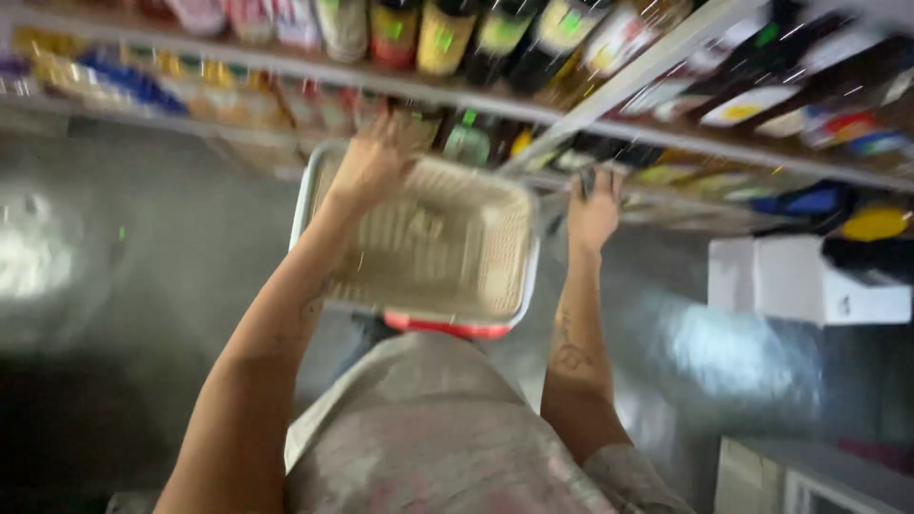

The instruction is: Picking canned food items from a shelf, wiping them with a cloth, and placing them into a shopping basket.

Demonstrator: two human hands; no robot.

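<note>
Overhead, at the far left beyond the fingers, a shelf edge [143,119] carries blurred yellow and blue packets [114,81], with a row of bottles [447,33] on the shelf above it. The left hand [367,167] comes next: its fingers curl over the far rim of a beige plastic basket [428,243], closed on that rim, so the basket seems to be steadied from that side as it sits against a grey shirt [428,438]. A red band [443,326] shows along the basket's near edge, on the side away from the fingertips. Just past the basket's right corner, the right hand [595,209] reaches up to the shelf, fingers bent around something small and dark [587,181]; blur makes it impossible to tell whether they grip it or only touch it. Above those fingers stand dark bottles [752,67] with pale labels, and a white box [809,281] sits well off to the right, beside a yellow lid [874,224].
</note>
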